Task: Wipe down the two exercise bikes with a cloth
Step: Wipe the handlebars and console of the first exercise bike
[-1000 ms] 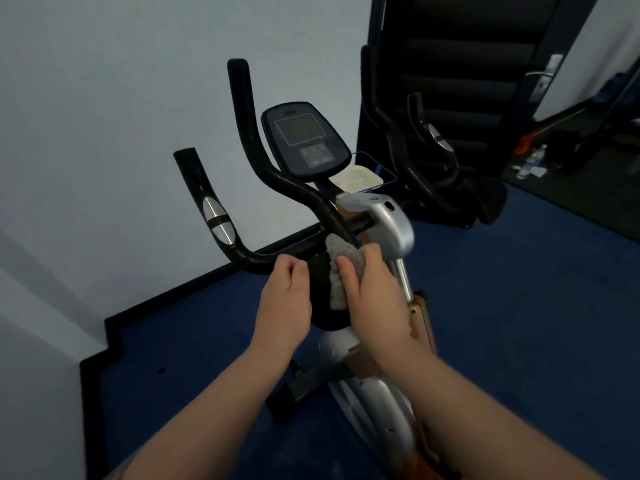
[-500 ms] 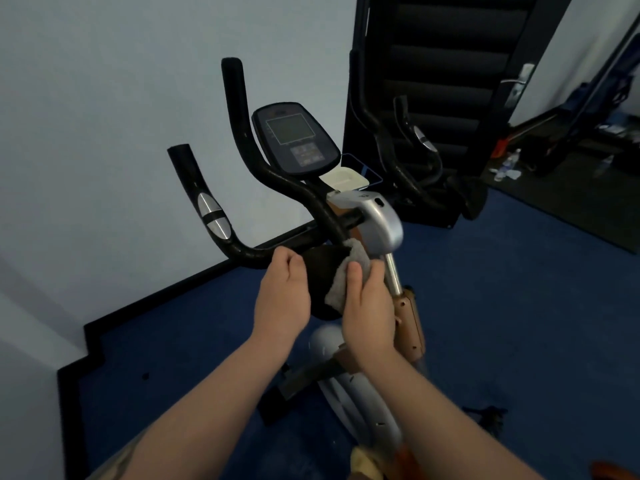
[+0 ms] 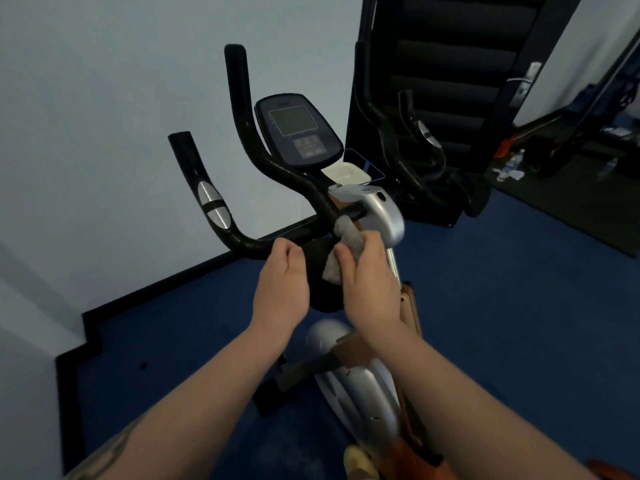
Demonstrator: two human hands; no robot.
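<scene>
An exercise bike stands in front of me, with black handlebars (image 3: 242,140), a dark console (image 3: 298,131) and a silver stem cover (image 3: 377,209). My right hand (image 3: 370,278) grips a grey cloth (image 3: 348,237) and presses it against the handlebar's centre beside the silver cover. My left hand (image 3: 282,285) is just left of it, fingers curled near the bar's lower bend, though whether it holds anything is hidden. Behind, at the right, a second bike's black handlebars (image 3: 412,140) show against a dark panel.
A pale wall (image 3: 104,98) runs along the left with a black skirting board. Blue carpet (image 3: 519,306) covers the floor. A tall black slatted panel (image 3: 450,64) stands behind the bikes. Bottles and clutter (image 3: 512,168) lie on dark flooring at the far right.
My right hand has slid the cloth up the handlebar's centre toward the silver cover. The left hand stayed by the bar. My view shifted slightly.
</scene>
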